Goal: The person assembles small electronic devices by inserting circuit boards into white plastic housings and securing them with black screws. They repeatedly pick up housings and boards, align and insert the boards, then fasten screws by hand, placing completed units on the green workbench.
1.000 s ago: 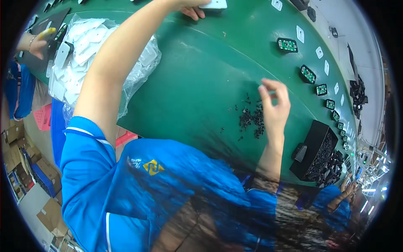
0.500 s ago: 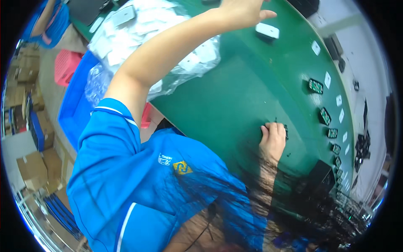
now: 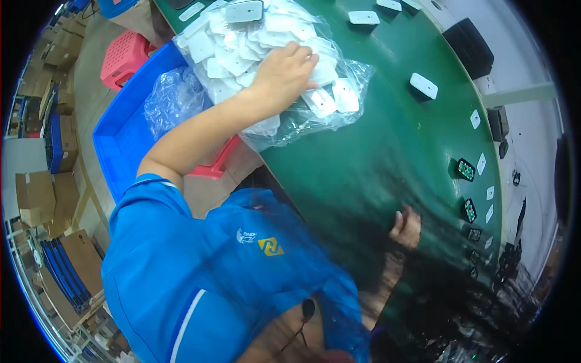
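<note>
My left hand (image 3: 285,72) rests on a heap of flat white plastic covers (image 3: 227,60) in an open clear plastic bag (image 3: 284,138). Its fingers are a little apart and bent over the covers; no lifted cover shows in it. My right hand (image 3: 408,228) is low over the green table (image 3: 339,163), fingers curled and thumb bent. Strands of dark hair blur the view there, and anything in its fingers is hidden. Beyond it a white-topped black case (image 3: 423,86) stands alone. Open black cases with green circuit boards (image 3: 465,170) line the right side beside single white covers (image 3: 481,164).
More white-topped cases (image 3: 364,18) stand at the far edge. A black box (image 3: 468,47) is at the table's back right. Left of the table are a blue bin (image 3: 115,145) with crumpled plastic, a red stool (image 3: 125,59) and cardboard boxes (image 3: 36,196) on the floor.
My left hand has come back from beside the lone white-topped case to the heap of covers. The view has shifted. My right hand stays at about the same table spot, its fingers still curled.
</note>
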Motion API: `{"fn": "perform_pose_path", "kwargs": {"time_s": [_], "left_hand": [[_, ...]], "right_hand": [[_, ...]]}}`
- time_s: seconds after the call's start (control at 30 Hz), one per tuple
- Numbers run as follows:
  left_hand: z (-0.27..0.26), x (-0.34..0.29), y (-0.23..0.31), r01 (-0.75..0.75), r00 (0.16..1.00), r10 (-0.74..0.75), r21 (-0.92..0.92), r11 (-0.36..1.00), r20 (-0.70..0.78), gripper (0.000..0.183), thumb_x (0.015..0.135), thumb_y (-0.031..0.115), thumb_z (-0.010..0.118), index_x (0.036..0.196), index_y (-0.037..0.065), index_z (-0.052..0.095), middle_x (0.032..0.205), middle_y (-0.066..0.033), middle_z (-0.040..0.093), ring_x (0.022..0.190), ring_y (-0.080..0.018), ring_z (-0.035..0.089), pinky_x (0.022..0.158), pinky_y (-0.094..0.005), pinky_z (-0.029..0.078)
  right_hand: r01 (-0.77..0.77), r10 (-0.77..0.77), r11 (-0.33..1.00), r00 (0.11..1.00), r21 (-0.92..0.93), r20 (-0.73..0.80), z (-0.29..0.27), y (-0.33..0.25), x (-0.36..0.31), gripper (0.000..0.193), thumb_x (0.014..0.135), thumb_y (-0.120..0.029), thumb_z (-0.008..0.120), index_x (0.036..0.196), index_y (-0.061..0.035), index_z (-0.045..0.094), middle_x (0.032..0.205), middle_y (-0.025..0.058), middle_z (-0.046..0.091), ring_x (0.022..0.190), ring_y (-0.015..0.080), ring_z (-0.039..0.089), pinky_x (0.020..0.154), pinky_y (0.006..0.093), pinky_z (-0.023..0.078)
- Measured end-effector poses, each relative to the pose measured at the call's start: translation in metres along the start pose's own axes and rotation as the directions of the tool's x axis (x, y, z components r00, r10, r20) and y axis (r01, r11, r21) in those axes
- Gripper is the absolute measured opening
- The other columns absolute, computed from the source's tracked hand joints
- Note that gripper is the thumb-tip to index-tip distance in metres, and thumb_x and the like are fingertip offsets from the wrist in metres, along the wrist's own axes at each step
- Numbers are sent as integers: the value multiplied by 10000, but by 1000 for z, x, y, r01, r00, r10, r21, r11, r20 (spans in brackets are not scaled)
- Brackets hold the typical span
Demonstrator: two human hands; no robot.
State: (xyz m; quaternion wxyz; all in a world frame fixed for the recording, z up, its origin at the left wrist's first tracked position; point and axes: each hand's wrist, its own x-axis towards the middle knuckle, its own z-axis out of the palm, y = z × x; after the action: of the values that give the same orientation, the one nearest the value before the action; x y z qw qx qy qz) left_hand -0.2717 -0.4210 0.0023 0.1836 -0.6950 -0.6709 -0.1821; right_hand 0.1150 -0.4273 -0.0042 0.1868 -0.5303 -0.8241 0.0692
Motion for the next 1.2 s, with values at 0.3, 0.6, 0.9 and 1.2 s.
{"fn": "perform_pose_path", "kwargs": {"time_s": [0.3, 0.6, 0.9, 1.2], "left_hand": [[19, 16, 3, -115, 973, 107, 27, 993, 205, 346, 736, 187, 680, 1016, 12, 579, 1088, -95, 534, 1075, -265, 470, 839, -369, 431], [12, 46, -4, -56, 924, 107, -146, 988, 368, 428, 650, 220, 781, 941, 11, 547, 932, -122, 586, 940, -290, 525, 791, -377, 438], [-2, 39, 4, -65, 997, 75, -326, 943, 18, 269, 756, 145, 705, 960, 55, 556, 882, -107, 599, 865, -291, 565, 743, -390, 449], [-41, 21, 94, 66, 993, 50, -860, 505, 105, 156, 845, 60, 604, 998, 49, 634, 866, -111, 610, 755, -273, 601, 675, -335, 476]], "right_hand": [[-342, 342, 940, 939, -7, 29, -30, 26, -28, 171, 837, -99, 647, 981, -20, 595, 916, 82, 551, 745, 214, 553, 676, 331, 469], [-331, 344, 935, 934, 127, -96, -27, 38, -32, 93, 858, -41, 599, 934, 14, 601, 863, 99, 606, 732, 226, 580, 672, 322, 471], [-262, 264, 964, 911, 51, -317, -42, 47, -32, 68, 849, -49, 626, 896, -4, 605, 853, 55, 566, 694, 146, 524, 610, 264, 421], [-201, 449, 378, 894, 904, 11, -47, -34, 2, 78, 879, 40, 582, 942, 37, 536, 920, 165, 638, 790, 182, 637, 726, 288, 543]]}}
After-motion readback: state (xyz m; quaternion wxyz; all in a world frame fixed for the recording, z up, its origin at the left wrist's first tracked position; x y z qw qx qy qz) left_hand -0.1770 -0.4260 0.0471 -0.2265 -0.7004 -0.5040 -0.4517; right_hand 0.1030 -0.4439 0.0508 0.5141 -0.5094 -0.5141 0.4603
